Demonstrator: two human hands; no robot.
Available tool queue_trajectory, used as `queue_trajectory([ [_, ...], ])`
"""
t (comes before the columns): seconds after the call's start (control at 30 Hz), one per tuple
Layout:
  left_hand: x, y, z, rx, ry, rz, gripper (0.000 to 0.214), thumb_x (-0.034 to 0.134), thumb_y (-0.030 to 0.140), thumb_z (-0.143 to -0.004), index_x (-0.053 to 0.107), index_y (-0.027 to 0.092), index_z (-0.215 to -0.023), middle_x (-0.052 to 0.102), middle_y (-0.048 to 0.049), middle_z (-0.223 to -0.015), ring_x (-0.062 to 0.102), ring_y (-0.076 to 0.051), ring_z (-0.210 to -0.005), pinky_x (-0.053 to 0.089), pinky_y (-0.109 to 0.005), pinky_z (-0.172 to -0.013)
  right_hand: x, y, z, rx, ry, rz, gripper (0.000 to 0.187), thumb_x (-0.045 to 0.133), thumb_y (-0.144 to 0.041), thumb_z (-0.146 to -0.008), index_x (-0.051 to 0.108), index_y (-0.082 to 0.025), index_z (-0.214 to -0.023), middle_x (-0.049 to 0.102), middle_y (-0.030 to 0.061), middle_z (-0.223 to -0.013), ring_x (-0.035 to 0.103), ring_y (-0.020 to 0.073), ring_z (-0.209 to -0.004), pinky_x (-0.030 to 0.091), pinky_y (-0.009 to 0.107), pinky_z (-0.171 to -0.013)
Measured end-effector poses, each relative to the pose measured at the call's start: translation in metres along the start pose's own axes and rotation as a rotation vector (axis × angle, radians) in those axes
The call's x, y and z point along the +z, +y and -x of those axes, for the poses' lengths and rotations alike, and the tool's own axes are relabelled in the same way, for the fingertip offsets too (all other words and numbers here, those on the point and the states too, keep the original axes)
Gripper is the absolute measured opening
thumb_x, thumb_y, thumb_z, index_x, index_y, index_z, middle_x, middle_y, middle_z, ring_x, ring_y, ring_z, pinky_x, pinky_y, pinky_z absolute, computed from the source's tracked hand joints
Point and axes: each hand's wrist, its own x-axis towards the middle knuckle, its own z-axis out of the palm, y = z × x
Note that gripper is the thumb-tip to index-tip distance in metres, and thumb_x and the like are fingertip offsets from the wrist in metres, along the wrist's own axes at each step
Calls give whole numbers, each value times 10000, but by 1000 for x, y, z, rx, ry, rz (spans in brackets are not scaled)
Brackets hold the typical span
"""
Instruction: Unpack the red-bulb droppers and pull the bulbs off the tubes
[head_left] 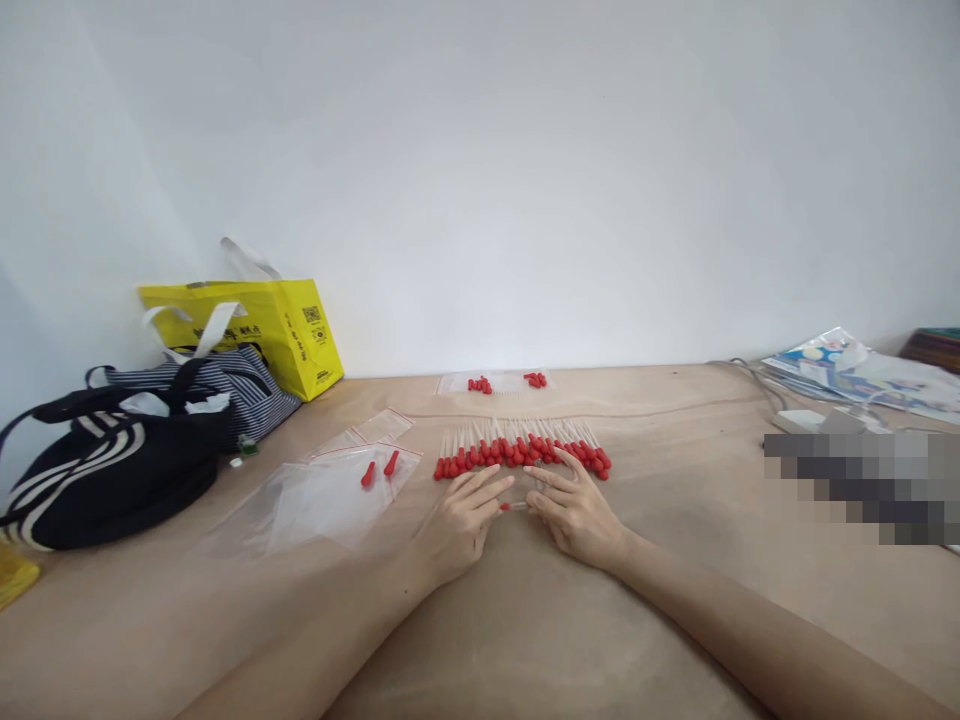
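A row of several small droppers with red rubber bulbs lies on the tan table. My left hand and my right hand rest just in front of that row, fingers partly stretched. Between their fingertips they pinch one dropper, lying sideways, red tip toward my left hand. To the left lie clear zip bags with two red-bulbed droppers on them. Farther back, two small groups of red-bulbed droppers sit on another clear bag.
A black-and-white striped bag and a yellow shopping bag stand at the left by the wall. Papers in plastic, cables and a blurred patch lie at the right. A white wall rises behind the table.
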Motion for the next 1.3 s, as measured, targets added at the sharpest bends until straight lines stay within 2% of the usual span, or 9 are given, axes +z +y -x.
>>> queue_trajectory([
  [0.1,-6,-2,6,-67,39,1,230,360,124,-844,569,167,-929,584,-69,-1100,455,-208,-1110,403,-373,-871,-5,5,6,96,6,44,190,400,-131,-828,582,-181,-808,655,28,-711,571,178,-898,320,416,-879],
  [0.17,-9,-3,8,-132,69,7,202,383,180,-852,584,174,-871,597,-69,-985,532,-186,-962,444,-321,-798,-6,8,10,163,-26,76,190,411,-167,-832,599,-194,-848,636,26,-696,577,161,-761,393,338,-741],
  [0.27,-14,-12,10,-324,141,-37,217,380,227,-856,591,182,-883,538,-47,-815,546,-144,-746,465,-266,-683,-3,9,14,274,-64,74,268,371,-156,-835,582,-204,-992,598,35,-726,545,136,-668,408,248,-580],
  [0.37,-20,-35,15,-536,189,-177,260,355,195,-837,575,153,-969,500,-59,-823,541,-159,-761,463,-284,-706,1,13,18,375,-102,39,388,324,-86,-804,507,-190,-1131,556,57,-826,535,131,-701,428,226,-573],
  [0.5,-28,-68,27,-699,70,-351,317,360,166,-783,541,140,-1041,510,-71,-845,551,-187,-797,456,-297,-721,4,20,22,441,-152,-15,446,325,-44,-759,468,-159,-1166,511,67,-846,529,144,-746,453,254,-654],
  [0.67,-28,-79,31,-709,-9,-420,251,413,198,-753,564,142,-947,579,-85,-819,531,-238,-832,415,-348,-741,7,22,26,510,-167,-3,398,332,-20,-734,524,-141,-1062,509,74,-830,531,161,-772,451,280,-712],
  [0.8,-25,-68,25,-697,6,-461,223,438,301,-777,574,160,-883,586,-92,-818,515,-269,-839,386,-369,-688,11,19,24,485,-111,22,337,334,-23,-740,550,-145,-969,516,81,-827,535,169,-767,455,280,-689],
  [1.0,-15,-38,9,-466,36,-349,178,469,327,-780,577,194,-830,589,-61,-807,514,-235,-805,346,-357,-691,18,17,16,425,-24,-1,245,343,-66,-785,555,-159,-867,502,61,-777,534,149,-684,461,255,-632],
  [1.3,-8,-36,6,-494,7,-235,130,501,247,-749,582,195,-835,604,-54,-847,523,-236,-831,341,-368,-718,11,4,3,492,-106,-91,193,341,-168,-853,521,-174,-786,468,42,-769,510,142,-702,460,268,-678],
])
